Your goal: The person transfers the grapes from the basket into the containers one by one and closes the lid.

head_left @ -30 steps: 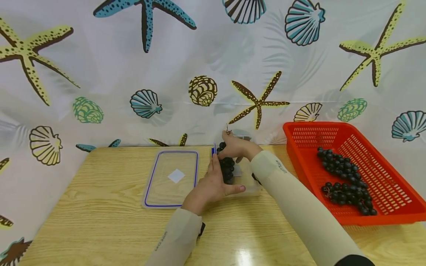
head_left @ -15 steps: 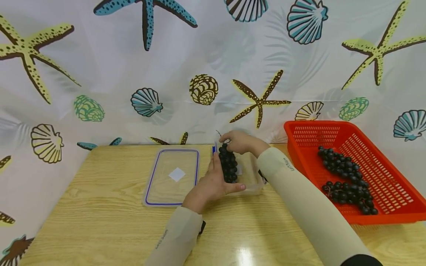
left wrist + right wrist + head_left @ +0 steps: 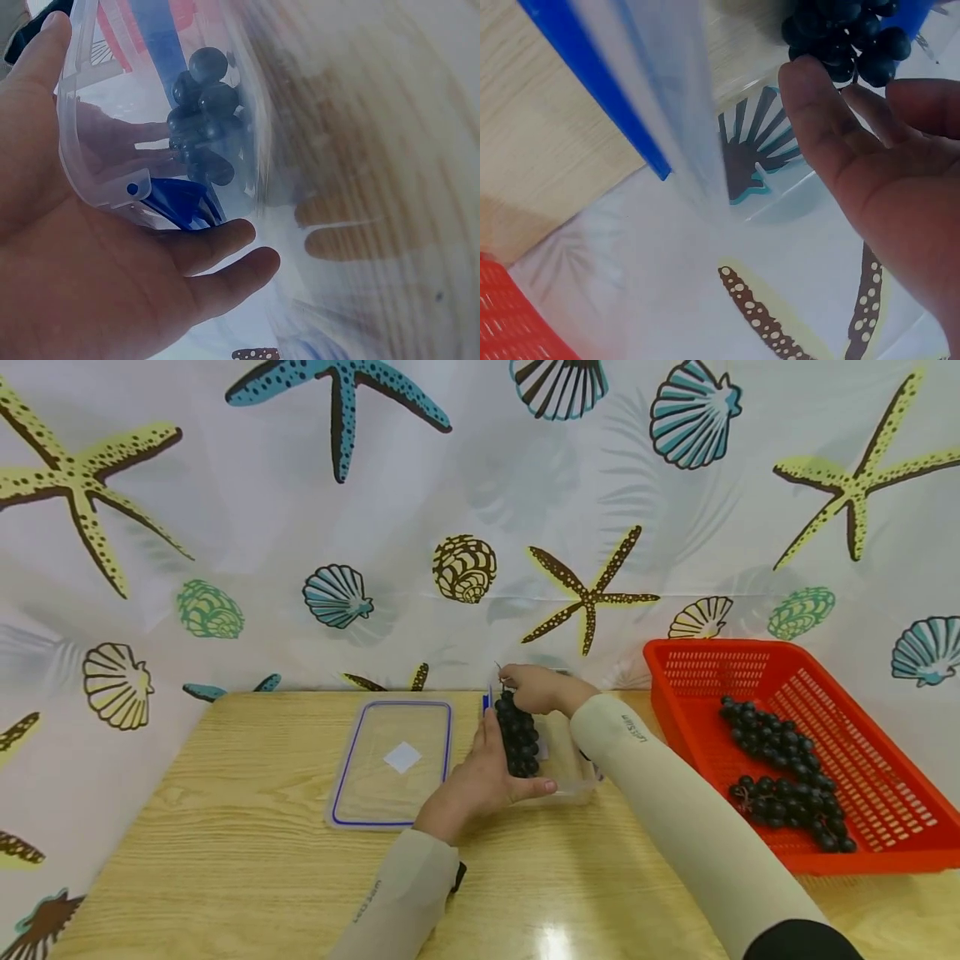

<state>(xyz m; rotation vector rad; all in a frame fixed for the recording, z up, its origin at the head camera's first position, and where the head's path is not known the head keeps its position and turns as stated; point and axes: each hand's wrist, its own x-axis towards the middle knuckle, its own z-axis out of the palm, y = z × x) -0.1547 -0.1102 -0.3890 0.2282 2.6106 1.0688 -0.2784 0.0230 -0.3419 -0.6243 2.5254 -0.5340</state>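
Observation:
A bunch of dark grapes point(image 3: 517, 739) lies along the left side of a clear plastic container point(image 3: 573, 789) with blue clips. At the bunch's far end, my right hand point(image 3: 540, 689) pinches the stem; its fingertips are close to the grapes in the right wrist view. My left hand point(image 3: 480, 785) lies at the container's near left corner, fingers straight along the outer left wall and thumb stretched along the front rim. Through the clear wall, the left wrist view shows several grapes point(image 3: 210, 101) and a blue clip point(image 3: 176, 201) beside the fingers.
A clear lid with a blue seal point(image 3: 375, 793) lies flat left of the container. To the right, a red plastic basket point(image 3: 693, 777) holds more dark grapes point(image 3: 795, 810). A shell-and-starfish patterned cloth point(image 3: 405, 635) hangs behind the wooden table point(image 3: 247, 860).
My right hand drew back from the upper grapes, uncovering more of the bunch, then came back left to the stem end. The left hand stayed at the container's corner.

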